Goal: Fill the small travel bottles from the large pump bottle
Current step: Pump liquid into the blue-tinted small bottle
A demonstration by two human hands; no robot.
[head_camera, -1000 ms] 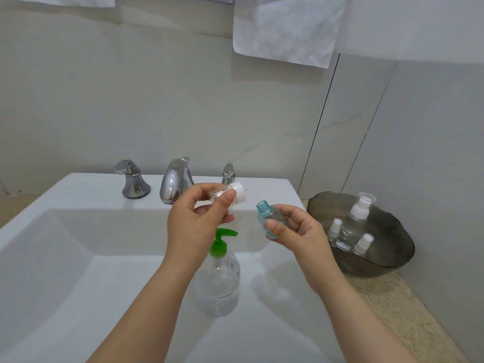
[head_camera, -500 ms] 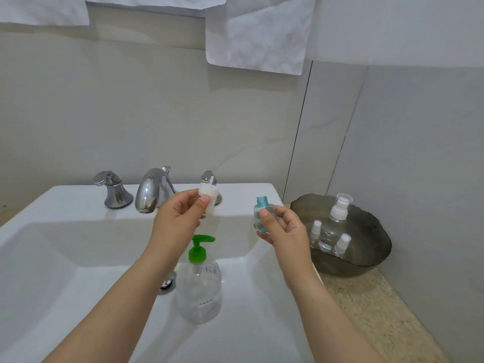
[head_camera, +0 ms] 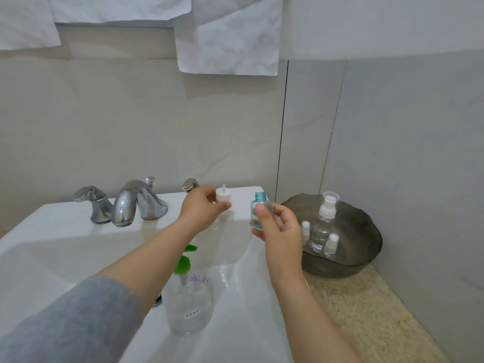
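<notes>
Pinches one white cap point(head_camera: 223, 196), stem up, in left hand point(head_camera: 203, 209) over sink point(head_camera: 52, 218) ledge. Grips one small bottle point(head_camera: 258, 209), blue-tinted, upright, uncapped, in right hand point(head_camera: 280, 229), near the cap but apart from it. Counts one clear, green-topped pump bottle point(head_camera: 188, 307) in sink under left forearm; three spray bottles point(head_camera: 323, 224) in grey bowl point(head_camera: 362, 231) on tabletop point(head_camera: 366, 310).

We see soft, even light, fairly bright; faint shadows across sink point(head_camera: 52, 258); glints on faucet point(head_camera: 128, 203); wide-angle bowing at edges.

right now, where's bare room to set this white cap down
Free: white sink ledge right of the chrome faucet, and the speckled counter in front of the dark bowl. Crowded: that bowl, holding three clear spray bottles.
</notes>
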